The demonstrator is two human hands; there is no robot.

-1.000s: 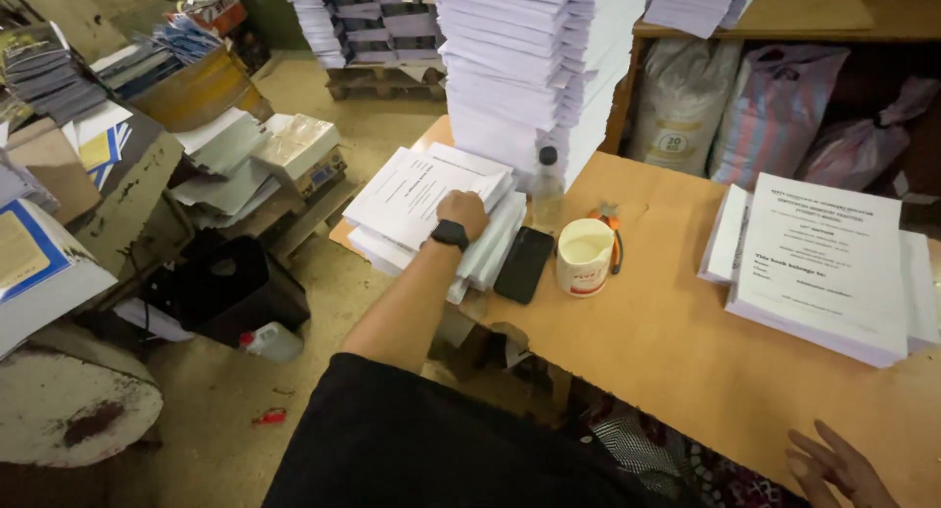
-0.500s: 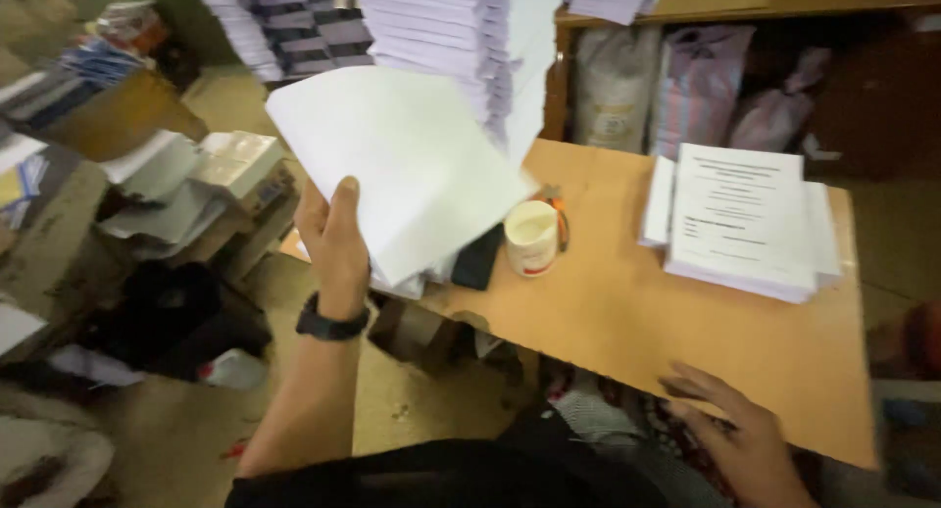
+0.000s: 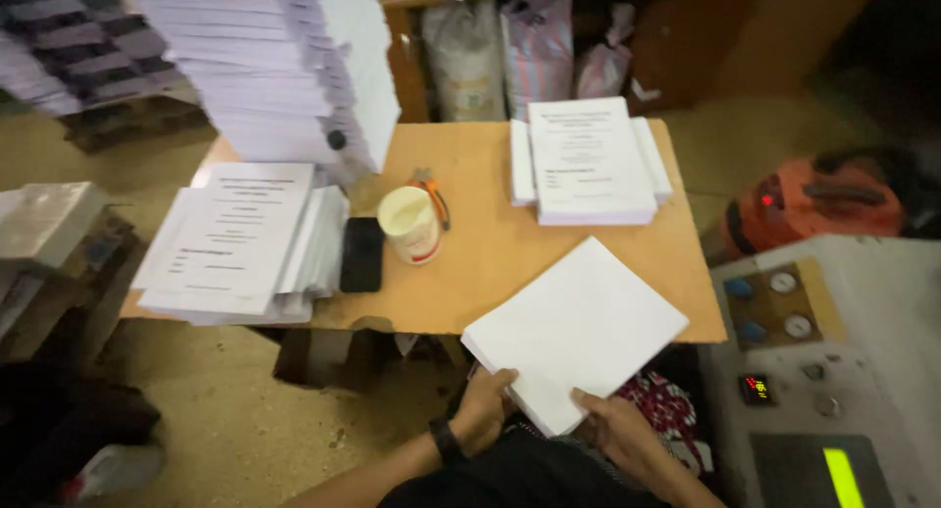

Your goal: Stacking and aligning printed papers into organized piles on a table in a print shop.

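1. Blank white paper stack (image 3: 573,332): held tilted over the near right corner of the table (image 3: 490,263), its far part above the tabletop and its near corner overhanging the person's lap.
2. Left hand (image 3: 485,410): closed on the stack's near left edge, fingers curled over it; a dark wristband sits on the wrist.
3. Right hand (image 3: 618,432): gripping the stack's near corner from below, thumb on top.
4. Cream cup (image 3: 410,224): upright on the table, well apart from the held stack, with an orange-handled tool just behind it.
5. Black phone (image 3: 362,254): flat, just left of the cup.
6. Printed sheet pile (image 3: 240,239): at the table's left end, beside the phone.
7. Second printed pile (image 3: 588,160): at the far right of the table.
8. Tall white paper tower (image 3: 274,67): at the far left corner.
9. Grey machine panel (image 3: 833,371): right of the table, with dials and a lit display.
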